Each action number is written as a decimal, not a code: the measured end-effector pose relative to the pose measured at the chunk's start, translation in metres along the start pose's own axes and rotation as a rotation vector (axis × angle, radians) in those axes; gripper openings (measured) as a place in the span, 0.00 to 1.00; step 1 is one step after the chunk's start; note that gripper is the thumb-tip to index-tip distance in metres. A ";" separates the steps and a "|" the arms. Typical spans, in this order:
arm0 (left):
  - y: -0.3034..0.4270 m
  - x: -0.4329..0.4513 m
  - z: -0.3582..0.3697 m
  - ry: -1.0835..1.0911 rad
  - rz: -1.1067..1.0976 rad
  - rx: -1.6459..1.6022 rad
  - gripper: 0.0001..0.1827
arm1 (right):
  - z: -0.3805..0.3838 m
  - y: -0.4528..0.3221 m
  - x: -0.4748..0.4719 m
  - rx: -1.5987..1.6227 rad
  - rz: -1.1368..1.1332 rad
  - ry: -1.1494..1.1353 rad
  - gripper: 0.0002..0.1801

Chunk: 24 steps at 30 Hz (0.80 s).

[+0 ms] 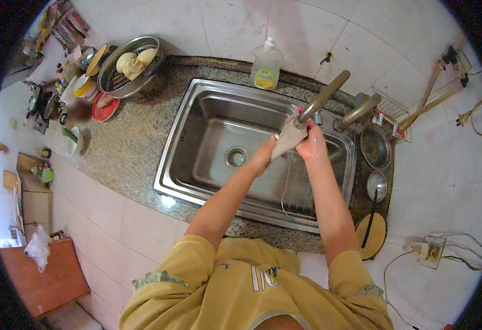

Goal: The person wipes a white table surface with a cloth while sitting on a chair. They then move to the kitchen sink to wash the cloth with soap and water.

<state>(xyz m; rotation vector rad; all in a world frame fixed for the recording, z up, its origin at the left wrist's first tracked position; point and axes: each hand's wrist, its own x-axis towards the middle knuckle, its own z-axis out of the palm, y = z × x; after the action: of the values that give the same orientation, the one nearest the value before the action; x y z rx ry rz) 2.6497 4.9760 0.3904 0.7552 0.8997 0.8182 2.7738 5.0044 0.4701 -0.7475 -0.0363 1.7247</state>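
Observation:
A greyish-beige cloth [287, 139] is stretched between my two hands over the stainless steel sink [208, 165]. My left hand [262, 156] grips its lower left end. My right hand [313, 142] looks wet and holds the upper right side, its fingers partly hidden behind the cloth and the tap. Directly above the cloth is the mouth of the metal tap [325, 97], which covers part of it. Below and left of my hands lies the round drain [237, 157]. A wire rack [301, 189] shows in the right part of the basin.
A dish soap bottle [267, 64] stands behind the sink. Left on the granite counter [138, 136] are a metal pan [113, 90] with pale lumps, a red plate [100, 113] and a white bowl [72, 144]. A ladle [376, 185] and round lid [375, 235] line the right edge.

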 end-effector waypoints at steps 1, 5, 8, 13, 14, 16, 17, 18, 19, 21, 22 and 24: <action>-0.002 -0.001 0.001 -0.020 -0.022 -0.214 0.28 | 0.005 -0.001 -0.002 -0.018 -0.001 0.013 0.12; 0.011 -0.008 0.015 0.073 0.039 -0.434 0.24 | -0.021 0.003 0.008 -0.112 0.004 -0.001 0.11; -0.007 0.011 0.038 0.267 0.308 0.119 0.20 | -0.059 0.014 0.038 -0.158 -0.028 0.061 0.14; 0.028 0.026 0.044 0.498 0.532 0.903 0.12 | -0.063 0.046 0.037 0.071 0.053 -0.254 0.15; 0.034 0.031 0.039 0.578 0.468 0.928 0.11 | -0.059 0.055 0.029 -0.007 0.032 -0.031 0.15; 0.038 0.046 0.030 0.695 0.437 0.739 0.11 | -0.024 0.072 0.005 -0.034 0.064 0.165 0.17; 0.037 0.050 0.028 0.744 0.422 0.646 0.11 | -0.035 0.063 0.014 -0.041 0.127 0.015 0.18; 0.039 0.034 0.035 0.569 0.441 0.564 0.17 | -0.056 0.048 0.030 -0.035 0.186 -0.131 0.18; 0.028 0.025 0.042 0.459 0.451 0.604 0.23 | -0.065 0.040 0.039 -0.027 0.249 -0.285 0.19; 0.006 0.002 0.071 0.687 0.894 1.036 0.23 | -0.056 0.035 0.021 -0.229 -0.035 -0.117 0.23; 0.003 0.008 0.071 0.620 0.796 1.000 0.24 | -0.048 0.029 0.015 -0.213 -0.023 -0.098 0.24; 0.001 0.028 0.065 0.492 0.645 0.879 0.25 | -0.063 0.033 0.031 -0.145 -0.041 -0.155 0.23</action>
<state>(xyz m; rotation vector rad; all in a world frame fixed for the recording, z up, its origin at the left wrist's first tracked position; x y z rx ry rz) 2.7176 4.9861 0.4086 1.7144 1.5236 1.2088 2.7733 4.9988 0.3924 -0.7127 -0.2840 1.7512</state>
